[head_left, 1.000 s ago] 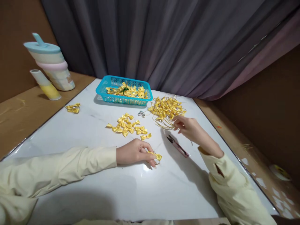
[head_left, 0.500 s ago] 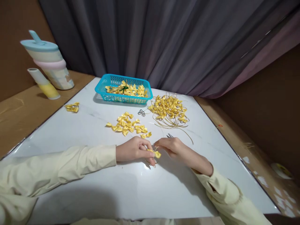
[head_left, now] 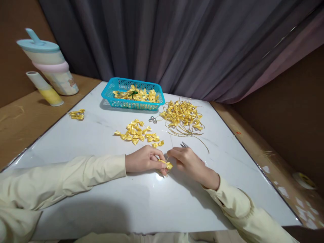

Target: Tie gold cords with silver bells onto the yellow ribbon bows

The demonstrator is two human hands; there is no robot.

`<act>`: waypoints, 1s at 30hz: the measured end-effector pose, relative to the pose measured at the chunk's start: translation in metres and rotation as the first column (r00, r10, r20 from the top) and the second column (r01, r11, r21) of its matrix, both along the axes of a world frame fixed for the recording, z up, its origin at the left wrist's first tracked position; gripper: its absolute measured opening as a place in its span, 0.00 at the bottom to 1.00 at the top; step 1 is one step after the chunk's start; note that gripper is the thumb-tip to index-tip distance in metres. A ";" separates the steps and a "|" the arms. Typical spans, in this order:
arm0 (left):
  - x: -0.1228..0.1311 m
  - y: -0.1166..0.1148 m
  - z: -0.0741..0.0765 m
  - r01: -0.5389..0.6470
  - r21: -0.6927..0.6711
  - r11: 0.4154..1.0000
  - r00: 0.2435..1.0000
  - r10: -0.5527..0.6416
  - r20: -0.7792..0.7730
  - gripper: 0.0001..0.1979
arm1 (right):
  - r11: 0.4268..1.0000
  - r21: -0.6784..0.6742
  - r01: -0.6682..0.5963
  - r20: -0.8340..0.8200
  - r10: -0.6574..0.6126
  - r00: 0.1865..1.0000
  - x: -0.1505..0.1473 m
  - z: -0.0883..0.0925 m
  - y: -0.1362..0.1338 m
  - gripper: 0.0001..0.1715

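My left hand (head_left: 149, 160) pinches a small yellow ribbon bow (head_left: 169, 165) between thumb and fingers, just above the white table. Close on its right, my right hand (head_left: 186, 160) has its thumb and forefinger closed on a thin cord (head_left: 167, 158) that runs to the bow. Partly under the right hand lie scissors (head_left: 184, 144), only their blade tips clearly showing. Beyond my hands is a loose group of yellow bows (head_left: 136, 131). A few silver bells (head_left: 153, 119) lie behind them, beside a heap of yellow bows with gold cords (head_left: 181, 114).
A blue plastic basket (head_left: 131, 105) at the back holds more yellow bows. Several bows lie bundled (head_left: 77, 114) at the table's left edge. A lidded tumbler (head_left: 57, 71) and a thread cone (head_left: 45, 89) stand on the brown surface at left. A grey curtain (head_left: 152, 40) hangs behind.
My right hand's fingers have drawn together into a pinch on the cord. The bow stays in my left hand, nearly in the same place. The view has shifted slightly.
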State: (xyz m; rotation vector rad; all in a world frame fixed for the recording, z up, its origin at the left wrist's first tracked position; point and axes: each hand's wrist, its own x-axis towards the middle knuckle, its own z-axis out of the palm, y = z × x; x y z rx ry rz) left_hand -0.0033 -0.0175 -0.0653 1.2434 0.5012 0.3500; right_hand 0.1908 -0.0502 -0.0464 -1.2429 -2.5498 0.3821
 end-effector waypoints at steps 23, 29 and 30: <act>0.004 0.006 0.006 -0.063 0.008 0.998 0.998 0.063 0.026 0.20 | 0.995 0.089 0.039 -0.049 -0.035 0.998 0.015 0.005 0.010 0.11; 0.004 0.010 0.007 -0.065 -0.056 0.996 0.997 0.067 0.034 0.18 | 0.969 0.243 0.049 0.009 -0.052 0.999 0.015 0.010 0.011 0.12; 0.004 0.011 0.007 -0.049 -0.065 0.997 0.998 0.051 0.026 0.18 | 0.962 0.271 0.037 0.022 -0.045 0.999 0.014 0.012 0.011 0.13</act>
